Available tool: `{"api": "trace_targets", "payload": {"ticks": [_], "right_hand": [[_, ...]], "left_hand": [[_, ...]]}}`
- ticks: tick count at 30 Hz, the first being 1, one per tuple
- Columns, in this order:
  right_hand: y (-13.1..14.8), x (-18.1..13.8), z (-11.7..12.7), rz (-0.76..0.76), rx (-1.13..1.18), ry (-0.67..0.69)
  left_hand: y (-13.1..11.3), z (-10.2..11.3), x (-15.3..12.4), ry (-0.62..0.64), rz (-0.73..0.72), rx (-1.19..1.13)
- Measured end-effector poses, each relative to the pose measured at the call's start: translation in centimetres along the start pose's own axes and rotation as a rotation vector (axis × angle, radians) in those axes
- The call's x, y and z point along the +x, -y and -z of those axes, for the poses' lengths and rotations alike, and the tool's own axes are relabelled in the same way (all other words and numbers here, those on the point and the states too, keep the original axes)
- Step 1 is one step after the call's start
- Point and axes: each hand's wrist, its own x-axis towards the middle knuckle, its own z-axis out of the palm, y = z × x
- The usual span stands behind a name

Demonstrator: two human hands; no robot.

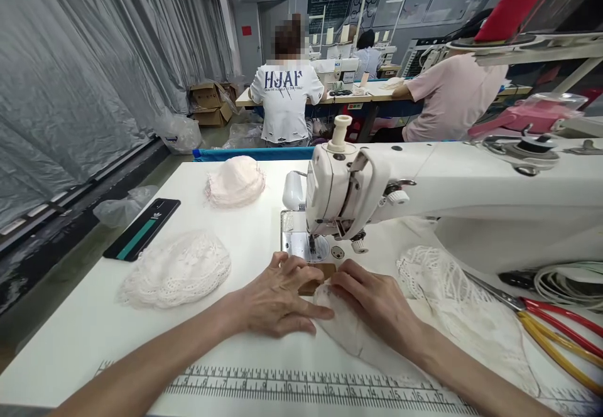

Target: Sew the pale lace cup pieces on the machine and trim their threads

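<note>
In the middle of the head view, my left hand (287,294) rests on the table just in front of the sewing machine's needle plate (294,241). Its fingers are spread, and one fingertip touches the edge of a white fabric piece (351,326). My right hand (377,301) has its fingers bent down and closed on that same fabric, which trails under the wrist. Between the hands shows a small brown piece (326,270), partly hidden by fingers. Above them is the presser foot (313,243) of the white sewing machine (343,184).
White lace pieces (181,269) and a pale pink stack (236,181) lie at left, beside a black phone (144,228). At right are white lace fabric (464,307) and scissors (541,313) with red and yellow handles. A printed ruler (282,387) runs along the front. People sit ahead.
</note>
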Motion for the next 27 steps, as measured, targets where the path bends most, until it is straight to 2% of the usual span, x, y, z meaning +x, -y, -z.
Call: {"api": "trace_targets", "payload": {"ticks": [10, 15, 18, 23, 27], "right_hand": [[0.3, -0.4, 0.3, 0.053, 0.117, 0.076], [0.3, 0.0, 0.7, 0.02, 0.102, 0.041], [0.1, 0.7, 0.9, 0.003, 0.129, 0.064], [-0.3, 1.7, 1.0, -0.079, 0.297, 0.132], [-0.4, 1.9, 1.5, -0.062, 0.397, 0.15]], "left_hand": [[-0.2, 0.0, -0.1, -0.008, 0.002, 0.071], [-0.4, 0.2, 0.0, -0.02, 0.004, 0.098], [-0.5, 0.2, -0.1, -0.03, 0.012, 0.11], [-0.4, -0.1, -0.4, -0.048, 0.001, 0.128], [-0.2, -0.4, -0.4, -0.059, -0.019, 0.125]]}}
